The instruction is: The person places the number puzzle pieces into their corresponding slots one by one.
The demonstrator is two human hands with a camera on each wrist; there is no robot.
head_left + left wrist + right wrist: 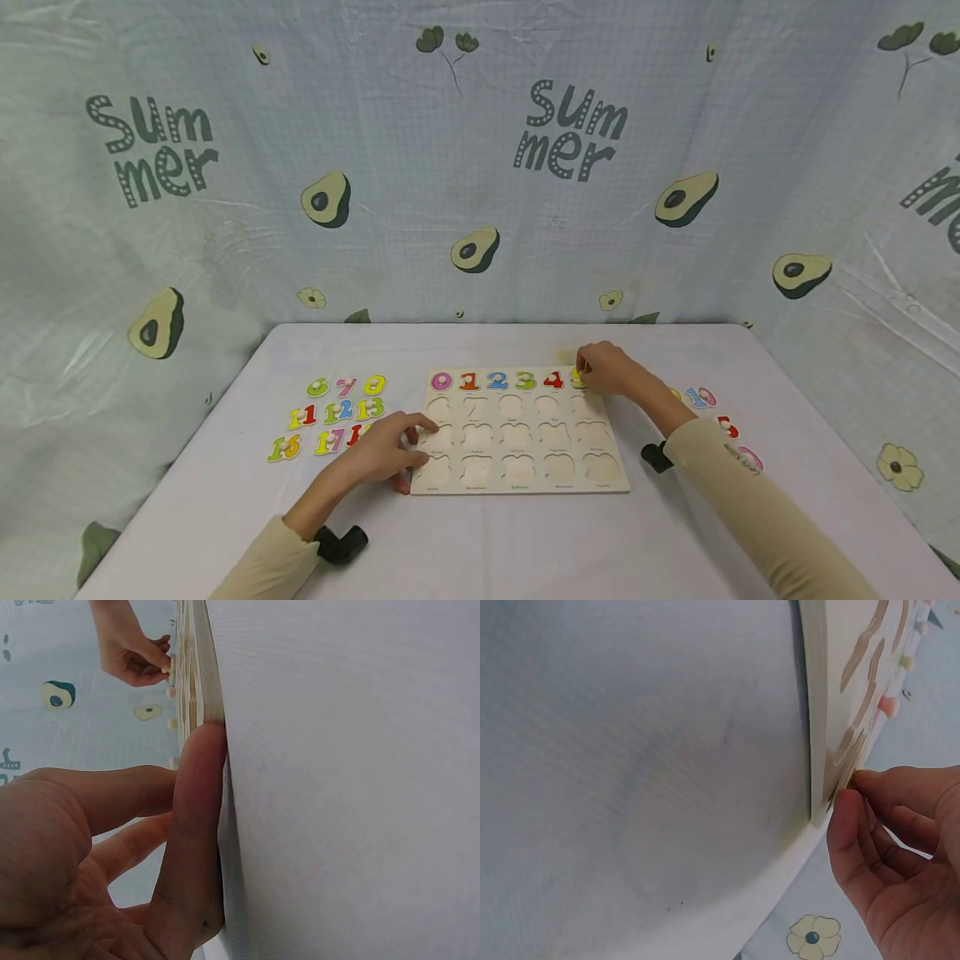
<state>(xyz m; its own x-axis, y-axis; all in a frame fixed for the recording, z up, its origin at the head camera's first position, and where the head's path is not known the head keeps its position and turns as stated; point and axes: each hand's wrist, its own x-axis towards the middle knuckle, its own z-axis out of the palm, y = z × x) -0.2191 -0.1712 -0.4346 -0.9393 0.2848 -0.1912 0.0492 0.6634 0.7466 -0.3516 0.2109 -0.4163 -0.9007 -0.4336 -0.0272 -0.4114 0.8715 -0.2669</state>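
A wooden number puzzle board [531,454] lies flat on the table. Along its top row sit the 0 [441,381], the 4 [553,380] and the numbers between them, each with a small knob. My right hand [611,369] pinches a yellow number 5 piece [578,379] between thumb and fingers at the row's right end. In the right wrist view that piece [847,769] is tilted against the board's corner, partly covered by the fingertips. My left hand [382,450] rests at the board's left side, fingers loosely extended, one fingertip touching the board's edge [206,675].
Left of the board, several number pieces lie in rows, among them a green 6 [318,387], a yellow 8 [374,385] and a 16 [284,447]. More pieces, such as a 10 [702,397], lie right of it, partly hidden by my right sleeve [750,500].
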